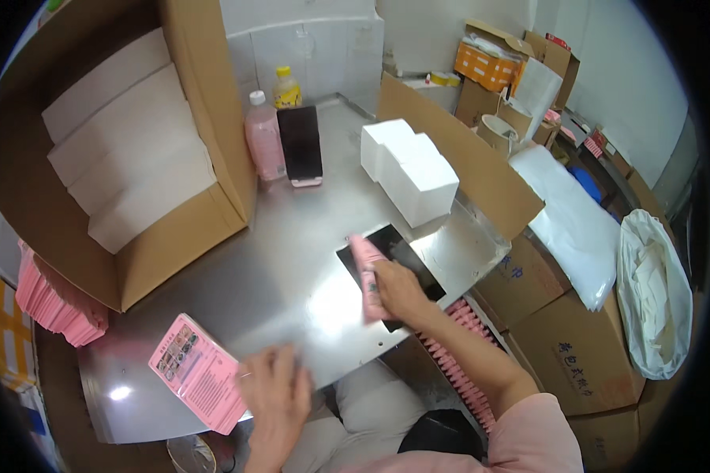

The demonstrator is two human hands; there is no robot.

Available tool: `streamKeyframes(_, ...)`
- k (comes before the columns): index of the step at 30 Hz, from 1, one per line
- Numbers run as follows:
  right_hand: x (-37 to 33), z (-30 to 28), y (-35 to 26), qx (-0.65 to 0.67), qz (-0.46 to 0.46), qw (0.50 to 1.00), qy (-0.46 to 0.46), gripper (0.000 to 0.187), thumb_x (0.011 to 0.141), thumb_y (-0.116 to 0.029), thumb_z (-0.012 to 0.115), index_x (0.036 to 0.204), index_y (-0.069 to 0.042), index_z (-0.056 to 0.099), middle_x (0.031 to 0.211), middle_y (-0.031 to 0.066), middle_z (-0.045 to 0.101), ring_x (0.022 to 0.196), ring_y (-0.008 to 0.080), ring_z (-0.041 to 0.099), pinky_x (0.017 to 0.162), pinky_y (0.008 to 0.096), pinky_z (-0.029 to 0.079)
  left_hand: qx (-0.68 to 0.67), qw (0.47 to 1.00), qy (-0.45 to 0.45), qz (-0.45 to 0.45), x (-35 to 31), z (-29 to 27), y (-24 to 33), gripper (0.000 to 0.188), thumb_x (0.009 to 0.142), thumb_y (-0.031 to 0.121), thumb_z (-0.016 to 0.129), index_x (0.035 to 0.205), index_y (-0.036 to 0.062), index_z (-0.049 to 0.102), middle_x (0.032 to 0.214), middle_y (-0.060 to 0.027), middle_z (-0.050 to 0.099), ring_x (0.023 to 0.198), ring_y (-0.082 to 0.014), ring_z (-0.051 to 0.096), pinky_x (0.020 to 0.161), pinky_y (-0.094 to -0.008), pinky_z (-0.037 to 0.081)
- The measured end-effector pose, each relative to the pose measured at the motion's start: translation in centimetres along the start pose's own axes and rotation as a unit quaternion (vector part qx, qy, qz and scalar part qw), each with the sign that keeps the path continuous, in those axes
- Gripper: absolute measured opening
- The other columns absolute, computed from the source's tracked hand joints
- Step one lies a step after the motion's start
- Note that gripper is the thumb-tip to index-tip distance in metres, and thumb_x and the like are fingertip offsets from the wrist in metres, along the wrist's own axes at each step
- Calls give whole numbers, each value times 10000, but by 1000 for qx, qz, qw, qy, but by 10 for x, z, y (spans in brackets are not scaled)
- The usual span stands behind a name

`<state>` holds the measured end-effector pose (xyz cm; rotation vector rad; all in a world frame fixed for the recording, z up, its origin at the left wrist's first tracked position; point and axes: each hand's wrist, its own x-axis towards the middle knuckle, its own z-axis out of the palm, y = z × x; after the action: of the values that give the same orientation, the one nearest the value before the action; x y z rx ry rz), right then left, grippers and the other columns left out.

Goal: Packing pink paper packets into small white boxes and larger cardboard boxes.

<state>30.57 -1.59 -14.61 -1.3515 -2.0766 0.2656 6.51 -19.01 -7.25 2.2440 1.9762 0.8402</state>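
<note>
Holding pink packet: right hand, fingers wrapped round | left hand: blurred fingers, spread unclear, beside printed stack

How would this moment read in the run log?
left hand: blurred, beside printed pink stack, contact unclear | right hand: holding pink packet over dark rectangle | metal table: bears white stack

black phone beside pink bottle | yellow-capped bottle | white bag
</note>
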Motion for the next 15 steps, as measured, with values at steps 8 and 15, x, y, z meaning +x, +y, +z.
streamKeyframes(8,61,-85,-13,-163,-78,960,212,290,803,-260,704,994,-51,638,944,155,650,937,348,635,887,457,481,209,972,11,-108,-18,-10,-68,495,795,272,613,1258,97,610,1488,-261,389,1419,-468,288,1141,-640,183)
streamKeyframes(15,80,-81,58,-194,-26,960,201,609,643,-291,773,1173,-61,584,1233,164,515,1205,369,467,973,528,378,62,990,-69,-106,-2,-32,-88,485,853,234,635,1304,73,558,1501,-238,388,1423,-431,302,1162,-568,223)
